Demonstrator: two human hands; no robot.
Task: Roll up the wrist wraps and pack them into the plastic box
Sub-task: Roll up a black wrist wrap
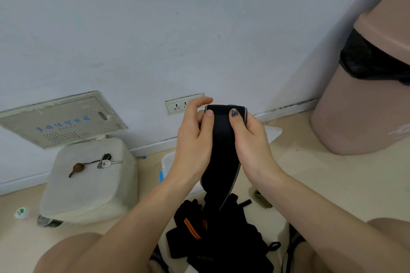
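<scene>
A black wrist wrap with grey edging is held up in front of me, and its tail hangs down toward the floor. My left hand pinches its top left edge with the thumb, the index finger raised. My right hand grips the top right edge, thumb on the front. A pile of black wrist wraps with orange stripes lies on the floor between my knees. Behind my hands sits the clear plastic box, mostly hidden, with what may be its lid showing past my right hand.
A white cushioned stool at the left carries a bunch of keys. A pink bin with a black liner stands at the right. The wall has a socket and a panel. A small bottle lies far left.
</scene>
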